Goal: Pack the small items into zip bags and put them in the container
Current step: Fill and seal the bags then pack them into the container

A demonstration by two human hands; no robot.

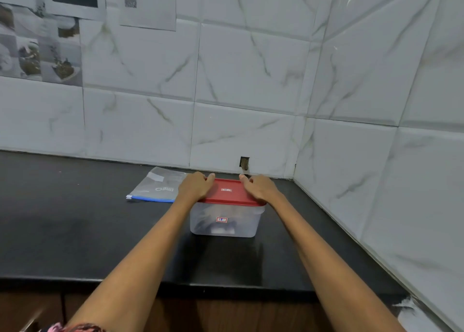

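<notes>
1. Both arms reach forward from the bottom of the view, almost straight, and meet at the container (224, 218) on the black bench (75, 231).
2. The left hand (194, 187) lies on the left side of the red lid (229, 192). Its fingers bend down over the far left edge of the lid, so this grip is clamped on the lid.
3. The right hand (259, 187) lies on the right side of the lid in the same way. Its fingers curl over the far right edge, and this grip is also clamped on the lid.
4. The container stands upright near the back of the bench, close to the corner where the 2 tiled walls (251, 80) meet. The back wall is just behind it, and the side wall is well apart on the right.
5. The bench is bare in front of the container up to the front edge, and also far to the left.
6. The container has clear walls and the red lid sits on top of it. Through the walls I see dark and pale shapes inside, but I cannot tell what they are. A small red-framed label (221, 219) is on the front wall.
7. A flat zip bag (157, 186) with a blue strip along its near edge lies on the bench just left of the container, partly behind the left hand. I cannot tell if something is in it.
</notes>
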